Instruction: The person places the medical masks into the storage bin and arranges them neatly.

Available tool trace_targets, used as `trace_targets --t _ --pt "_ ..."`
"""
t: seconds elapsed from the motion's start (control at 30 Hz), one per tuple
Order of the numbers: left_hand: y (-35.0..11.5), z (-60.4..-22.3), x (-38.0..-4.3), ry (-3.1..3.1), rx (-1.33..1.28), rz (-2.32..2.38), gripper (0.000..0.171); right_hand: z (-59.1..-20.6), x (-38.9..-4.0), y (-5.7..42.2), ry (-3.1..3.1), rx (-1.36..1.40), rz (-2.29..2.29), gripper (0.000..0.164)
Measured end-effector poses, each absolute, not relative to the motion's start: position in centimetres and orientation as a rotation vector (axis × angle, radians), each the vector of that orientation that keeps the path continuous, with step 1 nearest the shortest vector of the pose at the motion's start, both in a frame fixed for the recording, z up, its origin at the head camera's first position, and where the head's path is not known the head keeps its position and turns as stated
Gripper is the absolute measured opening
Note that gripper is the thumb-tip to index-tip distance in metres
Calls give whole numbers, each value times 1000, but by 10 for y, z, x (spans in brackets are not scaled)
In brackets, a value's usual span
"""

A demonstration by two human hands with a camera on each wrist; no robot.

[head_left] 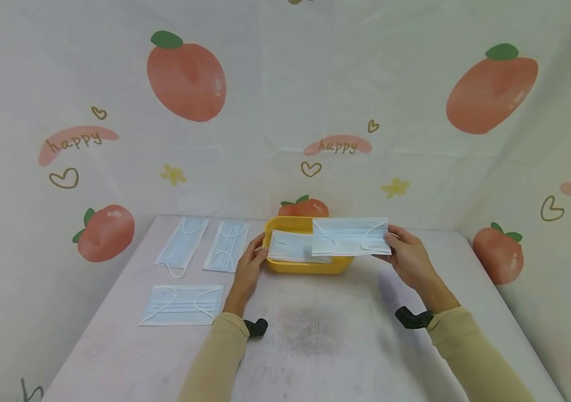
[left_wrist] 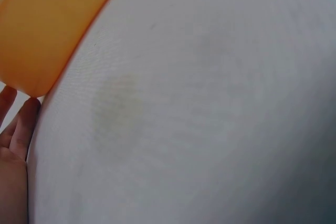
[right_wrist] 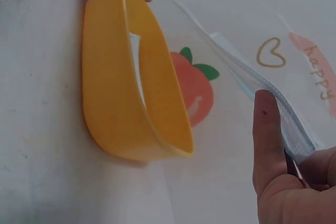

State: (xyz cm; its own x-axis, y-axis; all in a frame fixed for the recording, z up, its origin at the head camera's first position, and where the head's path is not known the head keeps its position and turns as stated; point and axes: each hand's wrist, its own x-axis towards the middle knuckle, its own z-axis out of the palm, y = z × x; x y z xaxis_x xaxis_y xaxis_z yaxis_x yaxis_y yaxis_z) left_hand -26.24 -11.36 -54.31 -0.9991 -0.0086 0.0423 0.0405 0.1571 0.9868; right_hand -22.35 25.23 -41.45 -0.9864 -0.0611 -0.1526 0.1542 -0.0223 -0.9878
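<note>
my right hand (head_left: 410,255) pinches one mask (head_left: 348,237) by its right end, thumb on the near face, holding it flat-side toward me, raised over the right part of the yellow tray (head_left: 308,268). my left hand (head_left: 249,269) grips the tray's left end. inside the tray lie more masks (head_left: 291,247), partly hidden behind the raised one. on the table (head_left: 336,357), left of the tray, two masks lie lengthwise side by side, with a third (head_left: 182,305) crosswise nearer me.
</note>
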Motion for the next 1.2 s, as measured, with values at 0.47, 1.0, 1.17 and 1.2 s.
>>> trace_targets --t 0.47,1.0,1.17,1.2 --pt "-115 -545 -263 -2367 -34 -1981 46 -425 -254 207 2056 194 -2127 51" --pt "-113 -542 -263 -2376 -35 -1971 46 -435 -279 162 2065 250 -2101 48" --pt "-115 -541 -262 -2376 -54 -1958 45 -444 -284 151 2038 231 -2141 45" --pt "-115 -541 -262 -2376 -66 -1950 46 -446 -285 149 2030 225 -2148 45"
